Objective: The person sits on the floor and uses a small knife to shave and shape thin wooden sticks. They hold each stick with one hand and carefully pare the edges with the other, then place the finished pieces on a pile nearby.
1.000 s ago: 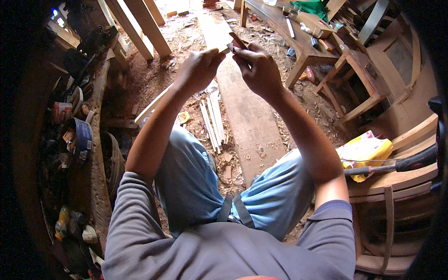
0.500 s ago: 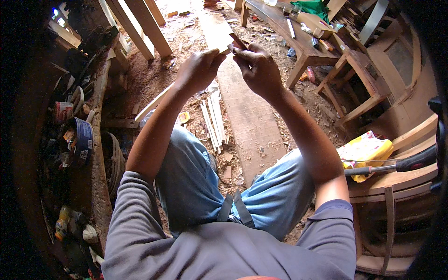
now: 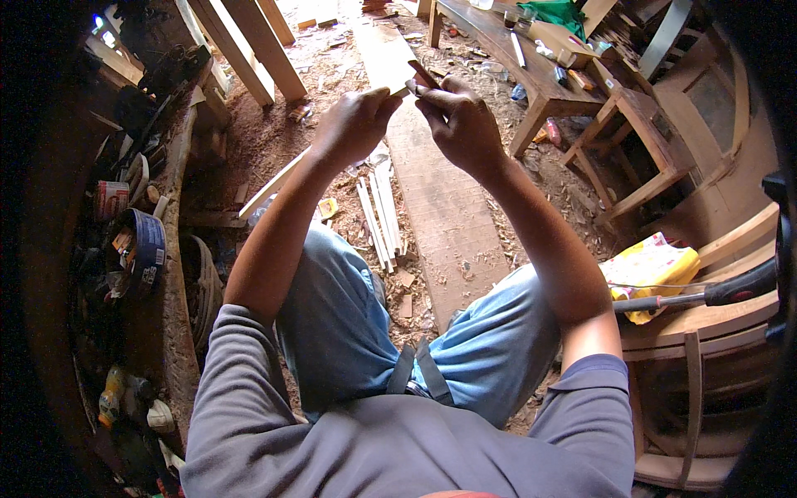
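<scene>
Raised over the middle of the floor, my left hand (image 3: 355, 123) is closed around a thin pale wooden strip (image 3: 278, 187). The strip's lower end slants out behind my left forearm, and a bit of light wood shows past my fingertips. My right hand (image 3: 461, 124) is closed just beside it, fingertips almost meeting those of the left. From its fingers sticks a dark brown flat piece (image 3: 424, 73), whose exact kind I cannot make out. Beneath both hands runs a long wide wooden plank (image 3: 452, 212) strewn with shavings.
Several pale wooden strips (image 3: 379, 217) lie left of the plank among shavings. At left, a workbench (image 3: 178, 274) holds a blue tin (image 3: 148, 253) and clutter. A low wooden table (image 3: 544, 83) with tools stands far right. Nearer right, a yellow packet (image 3: 656, 266) rests on curved wooden furniture (image 3: 701, 332).
Both hands keep nearly the same place and grip. The pale strip and the dark piece have shifted only very slightly.
</scene>
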Motion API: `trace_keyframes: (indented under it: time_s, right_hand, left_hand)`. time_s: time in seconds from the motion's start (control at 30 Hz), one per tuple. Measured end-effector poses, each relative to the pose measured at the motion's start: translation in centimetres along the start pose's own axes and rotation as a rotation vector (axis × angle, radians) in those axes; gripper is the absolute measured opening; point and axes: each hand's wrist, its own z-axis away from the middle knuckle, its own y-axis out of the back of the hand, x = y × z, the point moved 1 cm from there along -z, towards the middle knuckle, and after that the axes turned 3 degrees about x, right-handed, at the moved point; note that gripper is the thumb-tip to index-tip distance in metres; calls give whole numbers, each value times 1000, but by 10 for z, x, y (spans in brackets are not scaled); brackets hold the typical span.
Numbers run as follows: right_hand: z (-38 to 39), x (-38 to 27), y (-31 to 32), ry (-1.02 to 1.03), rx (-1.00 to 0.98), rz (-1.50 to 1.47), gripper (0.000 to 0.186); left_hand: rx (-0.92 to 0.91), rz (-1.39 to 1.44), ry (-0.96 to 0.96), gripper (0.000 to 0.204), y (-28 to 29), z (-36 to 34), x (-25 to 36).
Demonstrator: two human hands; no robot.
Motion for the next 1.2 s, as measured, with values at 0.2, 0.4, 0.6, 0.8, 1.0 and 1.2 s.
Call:
trace_keyframes:
  time_s: [0.2,0.4,0.6,0.8,1.0,1.2]
  right_hand:
    - [-1,3,0,23,-8,21,16]
    - [-1,1,1,17,12,0,16]
    - [-1,-2,0,11,4,-2,17]
    - [-1,-1,1,-3,-32,28,17]
    - [0,0,0,0,-9,-3,18]
    - [0,1,-1,6,-21,32,17]
  left_hand:
    - [26,3,-68,37,-4,-1,-3]
    - [28,45,-14,37,0,1,0]
    - [19,9,-19,35,1,-2,-2]
    - [23,12,-65,35,-2,0,-3]
    - [32,22,-32,35,-1,-2,-4]
    - [79,65,-101,34,-6,-1,-11]
